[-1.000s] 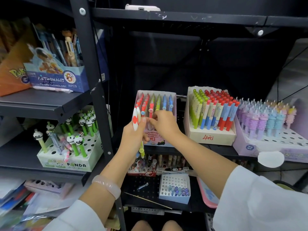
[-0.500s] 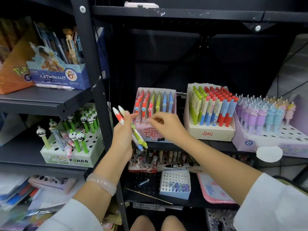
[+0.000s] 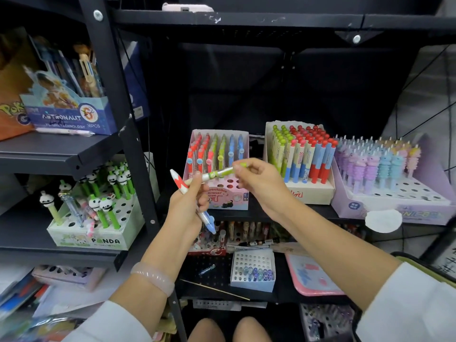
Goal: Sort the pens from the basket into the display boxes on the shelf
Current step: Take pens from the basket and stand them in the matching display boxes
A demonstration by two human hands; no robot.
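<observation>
The pink cardboard display box (image 3: 229,193) on the black metal shelf (image 3: 283,213) already holds rows of red, green and blue pens at its back, while its front holes look empty, so the sorting seems partly done. The left hand (image 3: 187,208) grips a small bundle of pens (image 3: 180,182), and the right hand (image 3: 261,183) pinches a green-and-white pen (image 3: 222,172) just before that box, not yet slotted. The basket is out of view.
</observation>
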